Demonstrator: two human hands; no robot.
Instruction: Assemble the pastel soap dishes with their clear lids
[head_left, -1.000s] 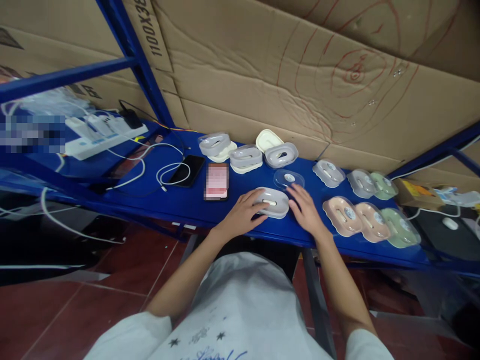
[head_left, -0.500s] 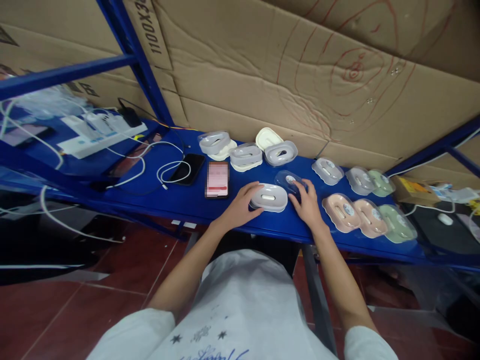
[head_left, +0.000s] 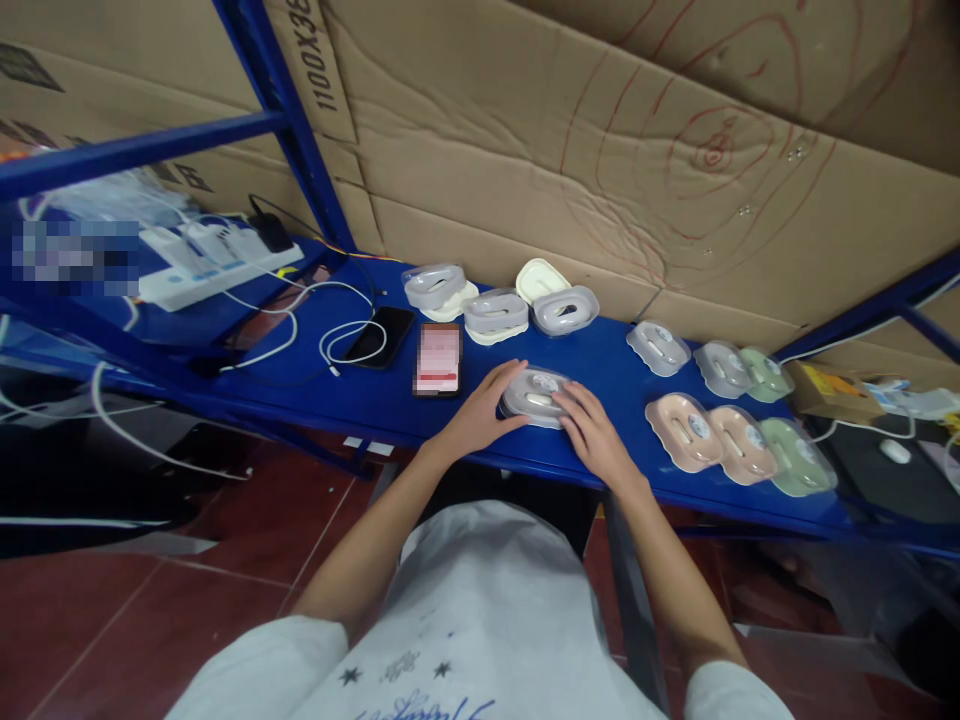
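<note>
A grey soap box (head_left: 535,420) lies on the blue table in front of me, with a clear lid (head_left: 541,379) bearing a round sticker over its top. My left hand (head_left: 480,408) grips the left end of the box between thumb and fingers. At the right end, my right hand (head_left: 596,430) lies with its fingers over the edge of the clear lid. Its thumb is hidden under the hand. Whether the lid sits fully down on the box, I cannot tell.
Behind are several grey boxes (head_left: 496,311) with cream trays (head_left: 541,280). Several lidded grey, pink (head_left: 681,432) and green boxes (head_left: 796,458) stand to the right. A lit phone (head_left: 438,360), a dark phone (head_left: 382,338), white cables and a power strip (head_left: 217,277) lie left. Cardboard (head_left: 480,150) walls the back.
My right hand has brought the clear lid left from the table onto the grey soap box. My left hand has kept its grip on the box.
</note>
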